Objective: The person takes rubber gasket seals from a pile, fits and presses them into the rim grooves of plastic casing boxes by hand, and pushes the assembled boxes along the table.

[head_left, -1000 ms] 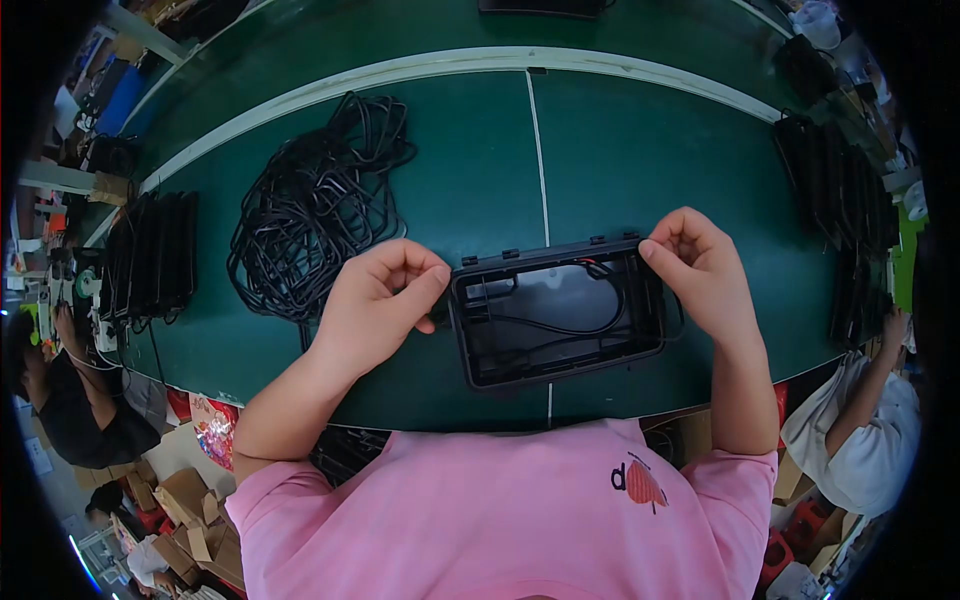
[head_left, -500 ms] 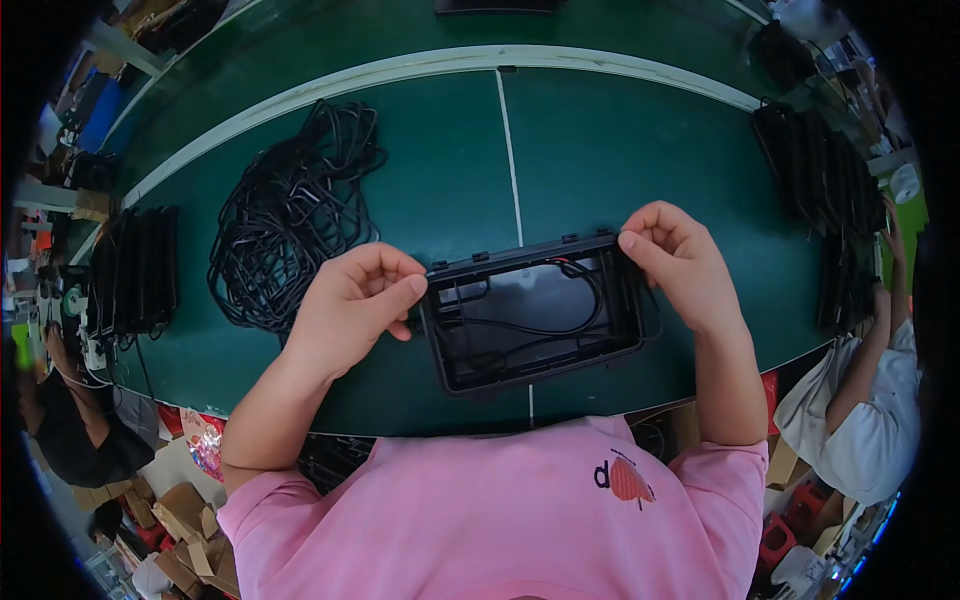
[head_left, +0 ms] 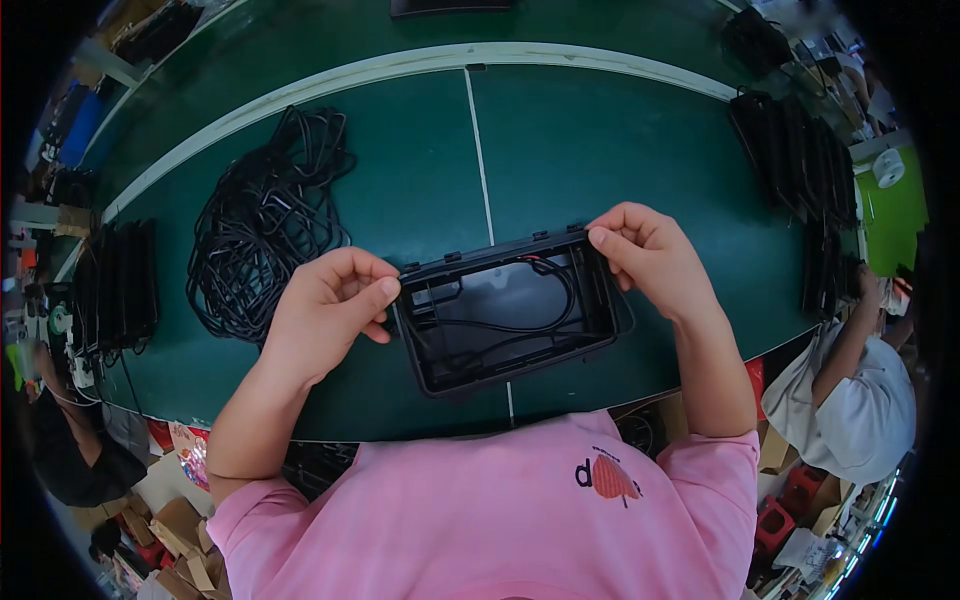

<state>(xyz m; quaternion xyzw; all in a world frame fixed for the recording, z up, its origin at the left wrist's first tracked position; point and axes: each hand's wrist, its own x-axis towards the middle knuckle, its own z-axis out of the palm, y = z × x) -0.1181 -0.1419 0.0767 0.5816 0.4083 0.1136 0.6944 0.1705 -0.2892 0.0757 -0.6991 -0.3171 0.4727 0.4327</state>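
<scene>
Both hands are working at the middle of the frame, holding up the black box [head_left: 510,300] with its open side facing the camera. The left hand [head_left: 325,310] is pinching the upper left corner between thumb and fingertips, the other fingers curling in; the right hand [head_left: 655,260] is pinching the upper right corner the same way. The box is sitting at a slant, its right end higher in the frame; whether its underside is touching the table [head_left: 600,130], I can't tell.

Inside, a black cable [head_left: 573,300] is bending in a wide curve, with a bit of red wire [head_left: 533,259] showing by the upper rim. The grip is looking light, so steady, even pressure at both corners is what's wanted here, with fingertips keeping to the rim and off the wiring, and no tugging on the thin loop [head_left: 630,315] at the right end.

Left of the box, a tangled heap of cable [head_left: 265,225] is lying. Black stacks are standing at far left [head_left: 120,290] and upper right [head_left: 800,160], and a person in a pale top [head_left: 865,410] is working at the right edge.

Labels? I'm reading none on the box. The pink shirt [head_left: 440,510] is showing a red motif [head_left: 612,477] beside one dark letter, maybe a "d" or "p"; the tiny line above is too small.
</scene>
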